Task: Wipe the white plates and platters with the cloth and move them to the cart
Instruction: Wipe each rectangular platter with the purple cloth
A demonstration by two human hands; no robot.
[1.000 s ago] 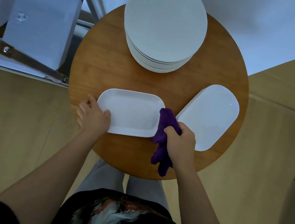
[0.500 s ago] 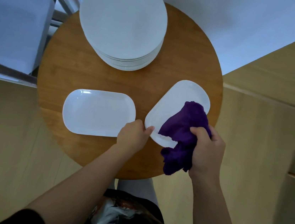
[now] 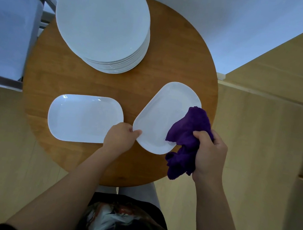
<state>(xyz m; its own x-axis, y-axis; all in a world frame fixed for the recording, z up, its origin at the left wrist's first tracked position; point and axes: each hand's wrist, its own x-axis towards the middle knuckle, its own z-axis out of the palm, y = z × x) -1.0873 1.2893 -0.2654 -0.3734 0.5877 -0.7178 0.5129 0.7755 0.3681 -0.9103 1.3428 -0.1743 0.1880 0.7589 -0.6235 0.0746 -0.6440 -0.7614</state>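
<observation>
We are wiping the angled white oval platter (image 3: 165,116) on the round wooden table (image 3: 60,77): our right hand (image 3: 209,154) clutches the crumpled purple cloth (image 3: 186,136) against its right side, while our left hand (image 3: 120,139) pinches its near-left rim. Next, we judge, the cloth must sweep across the bare far half. Just left lies a second white rectangular platter (image 3: 83,119). Farther back stands a stack of round white plates (image 3: 103,21). The metal-framed cart (image 3: 8,28) at far left holds something white we cannot identify.

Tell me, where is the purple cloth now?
In the head view, the purple cloth is in the right hand, lying over the right edge of the tilted platter, near the round table edge.
</observation>
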